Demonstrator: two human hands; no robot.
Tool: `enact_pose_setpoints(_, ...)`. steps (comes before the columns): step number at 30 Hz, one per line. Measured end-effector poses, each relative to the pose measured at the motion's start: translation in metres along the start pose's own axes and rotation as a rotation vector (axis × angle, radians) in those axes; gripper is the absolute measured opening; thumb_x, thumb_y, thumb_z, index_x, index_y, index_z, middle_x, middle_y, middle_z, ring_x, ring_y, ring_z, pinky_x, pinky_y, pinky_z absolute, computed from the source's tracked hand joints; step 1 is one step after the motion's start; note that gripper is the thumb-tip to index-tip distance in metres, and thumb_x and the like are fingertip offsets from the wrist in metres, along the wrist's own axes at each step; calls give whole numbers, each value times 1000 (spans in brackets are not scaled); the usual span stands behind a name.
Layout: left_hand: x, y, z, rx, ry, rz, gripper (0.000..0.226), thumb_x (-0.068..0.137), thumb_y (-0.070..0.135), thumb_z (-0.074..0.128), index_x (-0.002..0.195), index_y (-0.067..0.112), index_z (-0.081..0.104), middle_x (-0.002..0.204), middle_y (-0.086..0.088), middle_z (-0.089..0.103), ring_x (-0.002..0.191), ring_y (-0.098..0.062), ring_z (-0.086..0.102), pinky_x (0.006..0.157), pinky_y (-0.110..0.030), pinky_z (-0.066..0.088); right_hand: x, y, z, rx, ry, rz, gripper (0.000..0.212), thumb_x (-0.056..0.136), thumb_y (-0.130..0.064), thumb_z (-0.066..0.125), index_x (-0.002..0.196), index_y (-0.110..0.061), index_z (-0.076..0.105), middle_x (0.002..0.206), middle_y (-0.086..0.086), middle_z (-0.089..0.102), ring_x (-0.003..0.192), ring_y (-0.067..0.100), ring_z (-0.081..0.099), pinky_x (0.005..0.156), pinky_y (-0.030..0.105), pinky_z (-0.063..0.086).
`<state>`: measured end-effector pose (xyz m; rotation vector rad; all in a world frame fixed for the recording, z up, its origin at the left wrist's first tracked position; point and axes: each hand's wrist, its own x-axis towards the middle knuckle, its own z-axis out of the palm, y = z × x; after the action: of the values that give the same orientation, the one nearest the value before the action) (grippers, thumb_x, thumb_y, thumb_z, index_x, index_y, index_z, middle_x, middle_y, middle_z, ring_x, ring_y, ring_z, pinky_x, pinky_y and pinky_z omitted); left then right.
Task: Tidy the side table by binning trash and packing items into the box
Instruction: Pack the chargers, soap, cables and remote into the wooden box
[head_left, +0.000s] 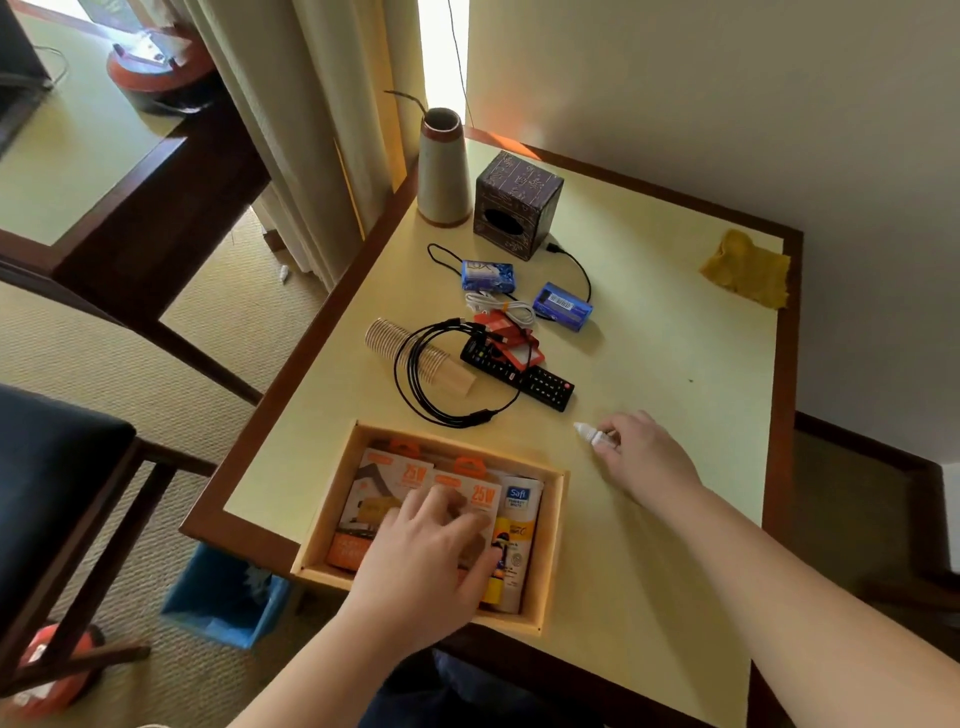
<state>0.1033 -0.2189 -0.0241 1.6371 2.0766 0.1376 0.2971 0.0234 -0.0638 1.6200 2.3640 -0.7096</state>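
White dropper (589, 433) pinched in our right hand (644, 457) on the table (675, 364), left hand (421, 561) spread pressing packets (467, 499) in the box (551, 545) — we could fumble that small, slick bottle during transfer.

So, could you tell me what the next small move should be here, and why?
Probably carry the small white bottle, which the right hand pinches on the table, into the wooden box. The left hand rests on the packets already packed there, and the box sits just beside the bottle.
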Motion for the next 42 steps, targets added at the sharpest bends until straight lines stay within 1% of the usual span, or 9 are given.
enact_pose_setpoints(2,-3,1,-2,28,-81,87,62,99,79,20,142,49,52,134,15,45,124,-13,39,109,-40,40,-13,-16,-16,115,119,-36,26,104,-40,54,121,-22,62,113,-1,56,90,19,60,75,38,55)
enact_pose_setpoints(4,-6,-1,-8,65,-156,158,69,96,84,14,145,51,50,132,12,45,120,-15,37,110,-41,36,-38,-40,-39,187,265,-272,22,100,-35,64,121,-27,64,107,-8,56,86,11,58,67,25,49)
enact_pose_setpoints(6,-5,0,-13,89,-211,200,73,94,86,12,143,51,51,129,10,46,116,-15,35,109,-41,33,-64,-66,-63,70,169,-555,26,94,-31,72,119,-30,67,102,-13,55,82,5,53,64,14,38)
enact_pose_setpoints(9,0,2,-17,84,-260,212,74,93,87,11,142,51,53,131,10,47,114,-15,33,112,-42,31,-85,-94,-68,-318,-58,-767,13,95,-27,66,108,-26,69,93,-7,49,82,12,48,58,22,35)
enact_pose_setpoints(13,1,3,-16,77,-265,212,73,95,85,11,140,51,57,125,9,48,104,-13,28,109,-40,34,-91,-115,-41,-642,-183,-750,12,96,-24,67,104,-18,61,100,5,46,88,24,45,60,35,42)
enact_pose_setpoints(19,1,0,-12,79,-245,207,70,99,80,12,129,47,65,111,8,48,101,-16,34,102,-40,40,-89,-121,-14,-791,-183,-734,14,98,-7,53,105,-14,63,111,10,51,103,30,45,69,38,40)
enact_pose_setpoints(33,-1,0,-14,-5,-196,221,64,101,77,22,125,42,71,112,9,54,96,-12,28,91,-30,33,-85,-109,-9,-843,-194,-727,25,104,-30,46,116,-24,67,118,-1,65,115,28,39,85,47,38)
enact_pose_setpoints(37,-1,-1,-12,0,-188,225,65,101,77,21,126,43,70,112,8,54,97,-11,31,91,-31,36,-92,-101,-8,-789,-289,-727,28,102,-30,49,124,-28,65,130,-5,60,125,26,40,99,54,31)
enact_pose_setpoints(42,-1,-3,-8,-8,-192,220,67,100,78,16,133,48,65,117,10,55,102,-11,37,93,-32,42,-95,-95,-9,-734,-267,-663,27,101,-29,46,120,-25,65,125,-2,67,123,25,47,98,53,31)
